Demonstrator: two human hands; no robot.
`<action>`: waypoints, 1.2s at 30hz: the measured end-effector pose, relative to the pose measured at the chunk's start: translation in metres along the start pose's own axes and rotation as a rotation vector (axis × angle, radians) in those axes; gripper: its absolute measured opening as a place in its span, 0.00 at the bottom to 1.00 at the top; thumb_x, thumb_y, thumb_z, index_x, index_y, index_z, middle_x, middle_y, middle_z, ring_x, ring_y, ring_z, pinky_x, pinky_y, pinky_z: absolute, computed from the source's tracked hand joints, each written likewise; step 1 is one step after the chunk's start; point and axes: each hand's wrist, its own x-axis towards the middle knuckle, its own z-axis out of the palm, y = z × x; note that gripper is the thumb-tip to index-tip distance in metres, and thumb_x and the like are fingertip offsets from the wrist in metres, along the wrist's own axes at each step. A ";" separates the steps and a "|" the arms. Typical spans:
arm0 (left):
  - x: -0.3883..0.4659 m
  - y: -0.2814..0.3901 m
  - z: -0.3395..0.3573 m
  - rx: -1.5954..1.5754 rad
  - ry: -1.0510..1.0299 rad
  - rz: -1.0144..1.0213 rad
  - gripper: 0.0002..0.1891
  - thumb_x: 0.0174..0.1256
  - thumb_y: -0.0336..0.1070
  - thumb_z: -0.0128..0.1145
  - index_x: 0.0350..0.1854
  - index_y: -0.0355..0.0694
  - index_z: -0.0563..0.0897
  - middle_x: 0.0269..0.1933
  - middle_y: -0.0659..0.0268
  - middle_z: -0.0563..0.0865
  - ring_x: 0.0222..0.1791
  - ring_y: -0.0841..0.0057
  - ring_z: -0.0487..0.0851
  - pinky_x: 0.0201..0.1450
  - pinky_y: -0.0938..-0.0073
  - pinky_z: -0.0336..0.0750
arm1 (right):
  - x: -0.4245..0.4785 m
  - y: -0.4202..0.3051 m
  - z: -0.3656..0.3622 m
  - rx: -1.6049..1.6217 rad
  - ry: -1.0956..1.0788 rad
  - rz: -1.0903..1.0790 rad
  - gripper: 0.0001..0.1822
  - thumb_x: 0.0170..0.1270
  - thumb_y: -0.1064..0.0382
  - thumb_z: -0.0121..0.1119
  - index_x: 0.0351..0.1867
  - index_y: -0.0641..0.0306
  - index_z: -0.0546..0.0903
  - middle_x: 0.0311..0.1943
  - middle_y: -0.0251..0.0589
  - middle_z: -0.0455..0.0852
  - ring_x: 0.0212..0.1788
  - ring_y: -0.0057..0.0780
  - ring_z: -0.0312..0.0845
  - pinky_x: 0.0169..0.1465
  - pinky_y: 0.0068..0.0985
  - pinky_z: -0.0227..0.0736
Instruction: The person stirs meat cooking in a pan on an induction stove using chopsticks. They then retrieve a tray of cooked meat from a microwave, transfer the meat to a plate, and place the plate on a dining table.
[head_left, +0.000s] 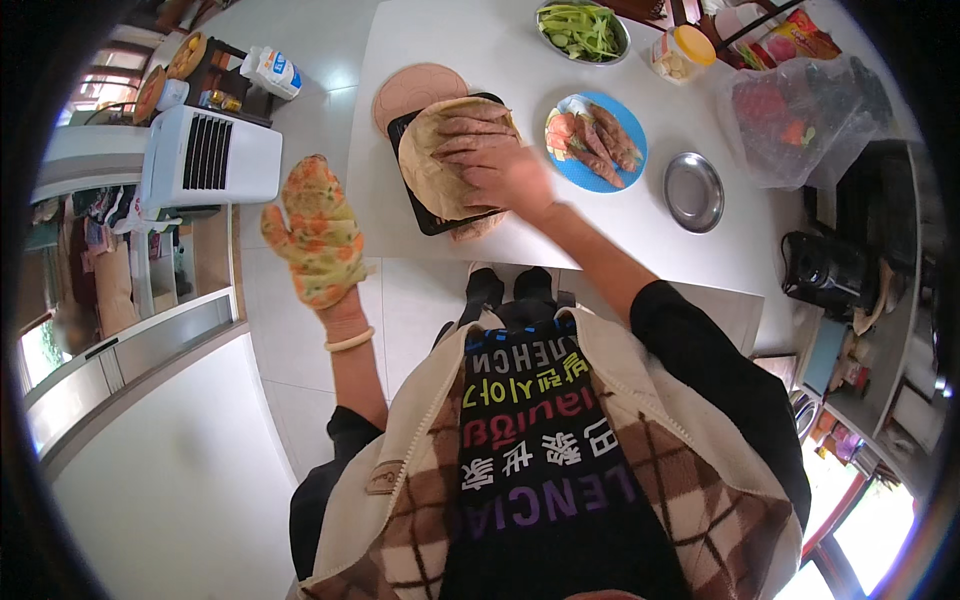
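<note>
My left hand is inside a floral oven mitt, raised to the left of the table's edge; the mitt touches nothing. My right hand reaches over a round brown paper liner that holds several sweet potatoes. Its fingers lie over the sweet potatoes, and whether they grip one is unclear. Under the liner is a black tray, which partly covers a round pink mat. To the right, a plate of sweet potatoes rests on a round blue mat.
A shiny metal dish lies on the white table. Farther back stand a metal bowl of green vegetables, a jar with a yellow lid and a plastic bag of produce. A white appliance stands beyond the table's left side.
</note>
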 end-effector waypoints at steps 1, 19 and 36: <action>-0.003 0.005 0.003 -0.012 0.001 0.014 0.23 0.71 0.44 0.42 0.66 0.44 0.63 0.63 0.58 0.70 0.60 0.60 0.70 0.60 0.56 0.68 | -0.010 0.009 -0.013 -0.119 -0.034 0.220 0.14 0.45 0.59 0.64 0.36 0.54 0.80 0.33 0.32 0.82 0.42 0.35 0.77 0.46 0.35 0.71; -0.036 -0.031 -0.002 -0.015 0.112 -0.191 0.26 0.71 0.44 0.43 0.68 0.44 0.59 0.67 0.58 0.66 0.66 0.60 0.65 0.65 0.54 0.63 | -0.035 0.056 -0.049 -0.135 -0.202 0.568 0.15 0.50 0.53 0.63 0.37 0.58 0.82 0.34 0.36 0.85 0.40 0.35 0.79 0.48 0.32 0.69; -0.041 -0.045 -0.004 0.149 0.093 -0.268 0.27 0.70 0.41 0.47 0.68 0.42 0.59 0.66 0.59 0.67 0.65 0.65 0.66 0.65 0.62 0.64 | -0.080 -0.009 -0.111 0.147 0.302 0.800 0.03 0.62 0.68 0.57 0.36 0.62 0.77 0.27 0.39 0.81 0.29 0.26 0.79 0.33 0.23 0.73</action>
